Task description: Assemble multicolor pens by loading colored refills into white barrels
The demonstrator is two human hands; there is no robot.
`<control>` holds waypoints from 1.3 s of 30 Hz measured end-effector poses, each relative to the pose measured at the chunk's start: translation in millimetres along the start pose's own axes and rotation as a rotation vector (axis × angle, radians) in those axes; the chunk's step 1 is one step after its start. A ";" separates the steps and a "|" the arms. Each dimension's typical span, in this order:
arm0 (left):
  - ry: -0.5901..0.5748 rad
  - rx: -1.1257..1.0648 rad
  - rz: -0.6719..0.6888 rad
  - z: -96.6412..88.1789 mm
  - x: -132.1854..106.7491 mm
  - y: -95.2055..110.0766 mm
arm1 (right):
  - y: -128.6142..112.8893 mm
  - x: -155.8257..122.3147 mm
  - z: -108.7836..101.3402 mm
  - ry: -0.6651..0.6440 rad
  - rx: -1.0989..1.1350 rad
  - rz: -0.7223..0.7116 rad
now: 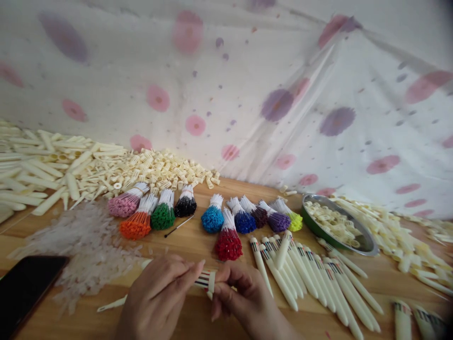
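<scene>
My left hand [159, 293] is closed round a cream multicolour pen top [204, 279], whose slots show dark and coloured strips. At its other end, the thumb and fingers of my right hand [242, 295] pinch the cream rim. The part inside my left hand is hidden. Just beyond my hands stand bundles of thin refills with coloured ends, the red bundle [229, 238] being nearest. A single black refill [179, 226] lies loose beside the black bundle [186, 200]. To the right of my right hand, several cream multicolour pens [307, 274] lie in a slanting row.
A phone [28, 295] lies at the left, next to a heap of small translucent pieces [95, 250]. Cream tubes [31, 170] and slotted caps [166, 167] are piled behind. A green metal dish [311, 228] of cream rings stands at the right, before a patterned sheet [226, 85].
</scene>
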State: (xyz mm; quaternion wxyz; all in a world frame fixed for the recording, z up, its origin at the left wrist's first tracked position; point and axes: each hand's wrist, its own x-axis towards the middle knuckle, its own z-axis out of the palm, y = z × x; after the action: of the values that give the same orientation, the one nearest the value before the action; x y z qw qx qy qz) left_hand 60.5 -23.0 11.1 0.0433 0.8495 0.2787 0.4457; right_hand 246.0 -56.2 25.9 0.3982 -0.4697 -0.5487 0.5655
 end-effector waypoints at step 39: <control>-0.006 -0.104 -0.144 1.8 3.3 2.3 | -12.2 -8.8 -4.0 0.154 -0.460 -0.325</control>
State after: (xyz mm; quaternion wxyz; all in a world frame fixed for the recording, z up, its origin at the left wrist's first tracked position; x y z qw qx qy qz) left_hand 64.3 -23.0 13.2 0.1203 0.8253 0.3153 0.4528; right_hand 251.2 -62.7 39.1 0.4071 -0.4951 -0.6987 0.3177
